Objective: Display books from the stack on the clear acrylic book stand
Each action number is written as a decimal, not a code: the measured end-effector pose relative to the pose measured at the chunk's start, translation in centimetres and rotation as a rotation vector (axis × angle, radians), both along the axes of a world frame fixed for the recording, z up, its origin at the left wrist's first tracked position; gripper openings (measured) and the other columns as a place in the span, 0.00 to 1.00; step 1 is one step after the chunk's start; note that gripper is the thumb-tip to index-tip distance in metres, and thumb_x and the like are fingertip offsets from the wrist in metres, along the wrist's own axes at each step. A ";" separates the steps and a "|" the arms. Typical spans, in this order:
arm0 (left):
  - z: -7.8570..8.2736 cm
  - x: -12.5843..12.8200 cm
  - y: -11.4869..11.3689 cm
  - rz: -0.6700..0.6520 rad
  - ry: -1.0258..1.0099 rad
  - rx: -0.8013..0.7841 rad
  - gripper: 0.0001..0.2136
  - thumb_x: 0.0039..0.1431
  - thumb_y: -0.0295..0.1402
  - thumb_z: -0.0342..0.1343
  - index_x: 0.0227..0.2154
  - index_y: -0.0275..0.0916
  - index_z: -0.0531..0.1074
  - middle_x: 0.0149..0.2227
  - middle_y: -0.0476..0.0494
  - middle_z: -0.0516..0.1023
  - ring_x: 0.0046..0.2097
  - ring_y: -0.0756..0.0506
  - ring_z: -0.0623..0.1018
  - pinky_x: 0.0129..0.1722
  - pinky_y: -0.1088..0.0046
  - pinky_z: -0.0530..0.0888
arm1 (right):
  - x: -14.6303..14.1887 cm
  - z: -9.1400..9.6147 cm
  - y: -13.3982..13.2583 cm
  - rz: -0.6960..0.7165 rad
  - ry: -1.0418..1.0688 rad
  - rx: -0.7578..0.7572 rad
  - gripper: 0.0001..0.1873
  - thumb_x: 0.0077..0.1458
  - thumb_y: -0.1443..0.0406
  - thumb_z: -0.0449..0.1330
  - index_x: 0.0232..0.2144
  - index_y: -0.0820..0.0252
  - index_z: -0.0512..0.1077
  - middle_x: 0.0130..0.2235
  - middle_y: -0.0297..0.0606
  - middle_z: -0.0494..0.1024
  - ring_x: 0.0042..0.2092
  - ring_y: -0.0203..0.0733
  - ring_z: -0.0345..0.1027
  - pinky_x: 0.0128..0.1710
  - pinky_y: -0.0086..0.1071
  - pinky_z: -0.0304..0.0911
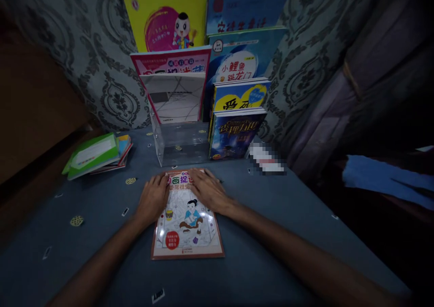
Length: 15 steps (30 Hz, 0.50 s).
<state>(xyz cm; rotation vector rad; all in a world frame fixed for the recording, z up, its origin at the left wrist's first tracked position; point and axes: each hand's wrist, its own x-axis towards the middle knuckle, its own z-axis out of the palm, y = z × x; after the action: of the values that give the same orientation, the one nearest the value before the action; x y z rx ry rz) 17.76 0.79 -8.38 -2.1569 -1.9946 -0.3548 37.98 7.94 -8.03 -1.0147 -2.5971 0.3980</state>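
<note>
Looks like somebody's home, a kid's reading corner honestly: damask wallpaper (101,72), a purple curtain (339,112) tied back, children's books (237,94) stepped up in a clear stand (179,146), a picture book (186,228) flat on the blue tablecloth (271,239), a loose stack (98,155) alongside. Pretty dim.

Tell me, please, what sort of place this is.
Probably a home, perhaps a child's reading corner: children's books stand in a clear rack against a patterned wall, a curtain hangs beside, and the left hand and right hand rest on a picture book.
</note>
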 end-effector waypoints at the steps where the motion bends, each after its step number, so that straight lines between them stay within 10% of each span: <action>1: 0.0 0.1 0.0 0.001 0.003 -0.003 0.15 0.68 0.30 0.43 0.52 0.34 0.68 0.55 0.33 0.72 0.52 0.37 0.72 0.49 0.57 0.70 | 0.9 -0.1 0.3 -0.015 0.009 -0.002 0.26 0.66 0.63 0.48 0.63 0.67 0.61 0.63 0.52 0.65 0.67 0.49 0.54 0.67 0.50 0.44; 15: 2.0 1.3 1.8 -0.102 -0.044 -0.108 0.16 0.65 0.28 0.44 0.52 0.37 0.70 0.54 0.36 0.74 0.52 0.38 0.73 0.50 0.58 0.70 | 4.0 -1.7 4.7 -0.001 0.469 -0.245 0.26 0.61 0.69 0.47 0.62 0.60 0.59 0.52 0.44 0.78 0.56 0.44 0.69 0.57 0.46 0.61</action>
<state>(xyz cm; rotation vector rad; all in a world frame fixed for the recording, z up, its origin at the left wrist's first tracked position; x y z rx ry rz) 19.05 2.63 -6.42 -2.3418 -1.9742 -0.3182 41.93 12.60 -9.70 -0.8686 -2.1607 0.8581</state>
